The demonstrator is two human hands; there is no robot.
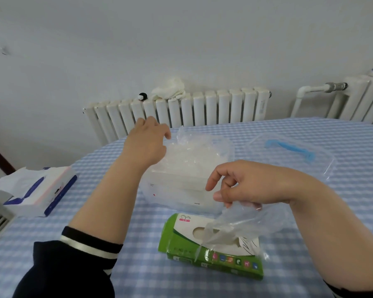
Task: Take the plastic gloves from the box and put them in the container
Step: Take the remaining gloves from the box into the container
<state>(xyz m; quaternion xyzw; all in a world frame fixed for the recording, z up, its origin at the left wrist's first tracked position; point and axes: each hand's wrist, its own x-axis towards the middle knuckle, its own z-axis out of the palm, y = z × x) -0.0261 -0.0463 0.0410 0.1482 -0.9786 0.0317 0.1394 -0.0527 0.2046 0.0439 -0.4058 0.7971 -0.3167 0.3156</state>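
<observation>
The right hand (241,186) pinches a thin clear glove (237,224) with its thumb and fingers. The glove hangs down from the hand, and its low end is still in the hole on top of the green box (205,254). So the glove runs up and down, from the box at 6 o'clock up to the hand. The box lies flat on the counter (310,136), right under that hand. The clear container (181,186) sits just past the box, at about 11 o'clock from the right hand and very near it. It already has crinkly gloves (190,151) inside. The left hand (149,143) is at the far left rim of the container, fingers bent down on the gloves there; I cannot tell if it holds one or just pushes them in. The right hand is the one with the new glove, so it looks like it must lift the glove free, then move it a short way forward and left to drop it in.
</observation>
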